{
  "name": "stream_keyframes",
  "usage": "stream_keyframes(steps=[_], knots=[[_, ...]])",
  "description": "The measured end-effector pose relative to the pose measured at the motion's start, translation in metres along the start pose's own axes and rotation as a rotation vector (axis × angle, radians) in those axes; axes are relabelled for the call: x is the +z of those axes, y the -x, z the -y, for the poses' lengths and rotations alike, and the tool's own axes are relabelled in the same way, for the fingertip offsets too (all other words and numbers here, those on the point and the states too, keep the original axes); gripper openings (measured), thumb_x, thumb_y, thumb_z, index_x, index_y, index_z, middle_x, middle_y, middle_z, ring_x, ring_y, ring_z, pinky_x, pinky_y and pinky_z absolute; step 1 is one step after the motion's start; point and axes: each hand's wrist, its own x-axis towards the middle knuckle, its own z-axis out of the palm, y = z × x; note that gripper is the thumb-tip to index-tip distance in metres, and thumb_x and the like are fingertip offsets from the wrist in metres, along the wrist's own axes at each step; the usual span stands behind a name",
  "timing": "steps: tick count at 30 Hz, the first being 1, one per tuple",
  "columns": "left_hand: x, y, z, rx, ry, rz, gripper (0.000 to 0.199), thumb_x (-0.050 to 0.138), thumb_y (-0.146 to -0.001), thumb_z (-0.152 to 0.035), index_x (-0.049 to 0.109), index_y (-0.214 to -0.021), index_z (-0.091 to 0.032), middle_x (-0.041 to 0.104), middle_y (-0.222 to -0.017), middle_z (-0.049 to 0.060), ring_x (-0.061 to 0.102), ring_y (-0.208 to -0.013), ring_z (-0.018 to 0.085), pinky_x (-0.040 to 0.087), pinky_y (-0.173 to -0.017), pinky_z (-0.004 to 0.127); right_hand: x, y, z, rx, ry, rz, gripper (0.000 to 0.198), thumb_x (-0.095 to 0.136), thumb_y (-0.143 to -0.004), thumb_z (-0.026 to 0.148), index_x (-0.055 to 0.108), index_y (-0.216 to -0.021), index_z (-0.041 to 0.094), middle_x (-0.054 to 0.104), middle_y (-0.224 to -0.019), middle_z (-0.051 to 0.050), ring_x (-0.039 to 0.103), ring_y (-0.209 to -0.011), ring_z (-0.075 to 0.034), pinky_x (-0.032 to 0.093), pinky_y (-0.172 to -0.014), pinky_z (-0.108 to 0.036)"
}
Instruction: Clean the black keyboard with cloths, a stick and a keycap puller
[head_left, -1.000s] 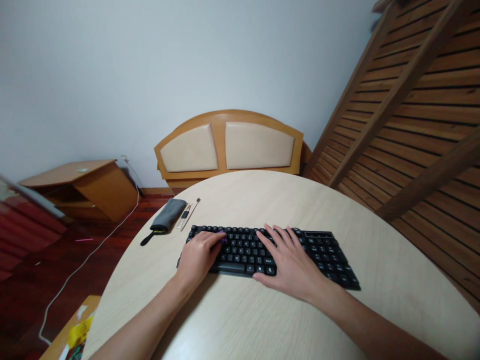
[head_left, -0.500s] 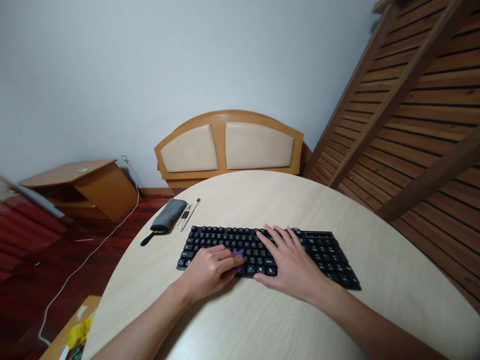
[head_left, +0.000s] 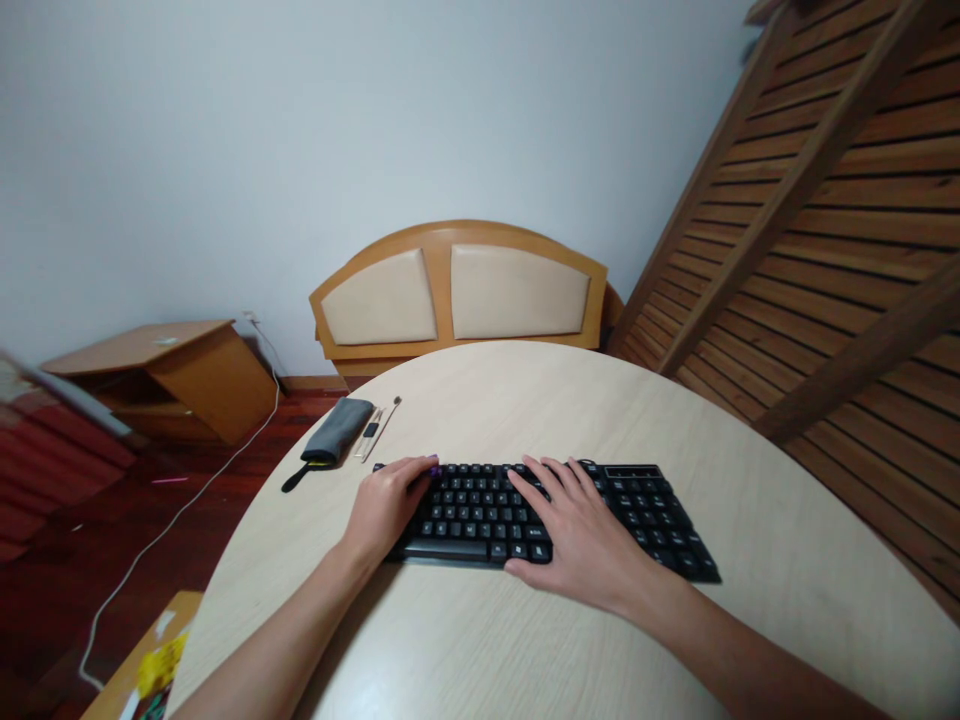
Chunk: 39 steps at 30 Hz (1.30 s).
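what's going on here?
A person has both hands on a black keyboard lying on a round table. The left hand holds a small purple item, mostly hidden, at the far edge. The right hand is spread over the keys, holding nothing visible. A grey pouch lies beyond, to the left.

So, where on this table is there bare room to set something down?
Bare tabletop lies between keyboard and far rim, and right of the keyboard. The left hand and right hand crowd the keyboard; grey pouch and slim tools crowd the left.
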Motion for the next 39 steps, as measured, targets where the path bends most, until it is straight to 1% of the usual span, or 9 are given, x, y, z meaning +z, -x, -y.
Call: stream_keyframes(steps=[3, 6, 9, 14, 21, 25, 28, 35, 39], knots=[[0.002, 0.002, -0.008, 0.058, 0.009, 0.055, 0.024, 0.056, -0.095, -0.02, 0.075, -0.11, -0.024, 0.08, -0.104, 0.003, 0.078, -0.088, 0.022, 0.064, -0.08, 0.035, 0.0, 0.0, 0.0, -0.001, 0.0, 0.006, 0.092, 0.069, -0.074, 0.066, 0.049, -0.149, 0.017, 0.041, -0.157, -0.019, 0.037, -0.142, -0.04, 0.021, -0.119, -0.062], [0.001, 0.003, -0.014, 0.122, 0.02, 0.066, 0.026, 0.054, -0.096, -0.02, 0.074, -0.111, -0.023, 0.079, -0.105, 0.003, 0.078, -0.089, 0.023, 0.065, -0.079, 0.036, 0.001, 0.0, 0.0, -0.006, 0.0, -0.003, 0.093, 0.069, -0.074, 0.066, 0.048, -0.149, 0.017, 0.04, -0.158, -0.019, 0.036, -0.142, -0.041, 0.021, -0.119, -0.063], [0.0, 0.003, -0.016, 0.138, 0.033, 0.067, 0.026, 0.054, -0.096, -0.021, 0.074, -0.112, -0.021, 0.079, -0.106, 0.004, 0.078, -0.088, 0.024, 0.066, -0.076, 0.038, 0.001, 0.0, -0.001, -0.004, 0.001, -0.014, 0.092, 0.07, -0.073, 0.066, 0.049, -0.149, 0.017, 0.041, -0.158, -0.018, 0.037, -0.141, -0.041, 0.021, -0.119, -0.062], [-0.001, 0.003, -0.017, 0.177, 0.03, 0.069, 0.026, 0.055, -0.095, -0.021, 0.075, -0.111, -0.021, 0.079, -0.107, 0.005, 0.078, -0.088, 0.024, 0.066, -0.076, 0.039, 0.003, 0.001, -0.001, -0.005, 0.002, -0.016, 0.092, 0.07, -0.073, 0.066, 0.049, -0.149, 0.018, 0.04, -0.158, -0.018, 0.037, -0.142, -0.04, 0.02, -0.119, -0.061], [-0.003, 0.003, -0.019, 0.201, 0.019, 0.061, 0.025, 0.056, -0.094, -0.019, 0.075, -0.11, -0.02, 0.079, -0.105, 0.005, 0.079, -0.086, 0.024, 0.067, -0.074, 0.037, 0.003, 0.0, -0.001, -0.003, 0.011, -0.021, 0.092, 0.069, -0.074, 0.066, 0.049, -0.149, 0.018, 0.041, -0.158, -0.017, 0.037, -0.141, -0.04, 0.021, -0.119, -0.061], [-0.004, 0.002, -0.021, 0.224, 0.021, 0.072, 0.024, 0.057, -0.094, -0.019, 0.075, -0.11, -0.021, 0.08, -0.105, 0.005, 0.079, -0.084, 0.022, 0.066, -0.072, 0.032, 0.002, 0.0, 0.0, 0.002, 0.012, -0.001, 0.092, 0.069, -0.074, 0.066, 0.049, -0.149, 0.018, 0.04, -0.158, -0.018, 0.037, -0.141, -0.04, 0.021, -0.119, -0.062], [-0.005, 0.003, -0.024, 0.283, 0.057, 0.094, 0.024, 0.056, -0.095, -0.019, 0.075, -0.111, -0.02, 0.079, -0.106, 0.005, 0.079, -0.085, 0.021, 0.066, -0.075, 0.031, 0.003, 0.0, -0.001, 0.001, 0.011, 0.004, 0.093, 0.069, -0.074, 0.067, 0.048, -0.15, 0.018, 0.04, -0.158, -0.017, 0.036, -0.142, -0.04, 0.021, -0.119, -0.062], [-0.004, 0.006, -0.027, 0.395, 0.176, 0.16, 0.025, 0.054, -0.098, -0.019, 0.071, -0.116, -0.019, 0.079, -0.109, 0.006, 0.077, -0.096, 0.02, 0.065, -0.082, 0.032, 0.003, 0.0, -0.002, -0.006, 0.008, -0.008, 0.091, 0.069, -0.074, 0.066, 0.049, -0.149, 0.018, 0.041, -0.158, -0.018, 0.036, -0.142, -0.04, 0.021, -0.119, -0.062], [-0.009, 0.004, -0.028, 0.419, 0.251, 0.206, 0.027, 0.054, -0.097, -0.017, 0.07, -0.119, -0.02, 0.079, -0.108, 0.005, 0.076, -0.097, 0.018, 0.064, -0.083, 0.03, 0.003, 0.0, -0.002, -0.011, 0.006, -0.006, 0.091, 0.068, -0.075, 0.067, 0.048, -0.149, 0.017, 0.041, -0.158, -0.018, 0.037, -0.141, -0.04, 0.021, -0.119, -0.062]])
